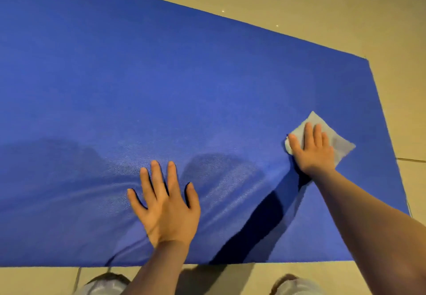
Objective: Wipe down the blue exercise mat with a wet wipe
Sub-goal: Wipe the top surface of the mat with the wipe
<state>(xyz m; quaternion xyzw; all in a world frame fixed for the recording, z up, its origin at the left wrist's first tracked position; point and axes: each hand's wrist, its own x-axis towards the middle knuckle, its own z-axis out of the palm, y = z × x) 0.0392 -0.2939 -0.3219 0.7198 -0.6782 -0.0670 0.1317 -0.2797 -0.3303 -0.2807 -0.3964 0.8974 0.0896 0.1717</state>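
Blue exercise mat point(161, 75) on floor, right hand point(314, 150) flat pressing wet wipe point(338, 143), left hand point(167, 207) spread flat, empty

One blue exercise mat point(161, 82), spread flat on the tiled floor point(299, 6); one wet wipe point(338, 142), pale, on the mat near its right end; two bare hands: left hand point(167, 207) and right hand point(313, 151); two forearms; two knees in light fabric at the bottom edge, left knee point(103, 285), right knee point(297, 286).

blue mat point(161, 87) cut off at left edge; wipe point(338, 142) partly under right hand point(313, 149)
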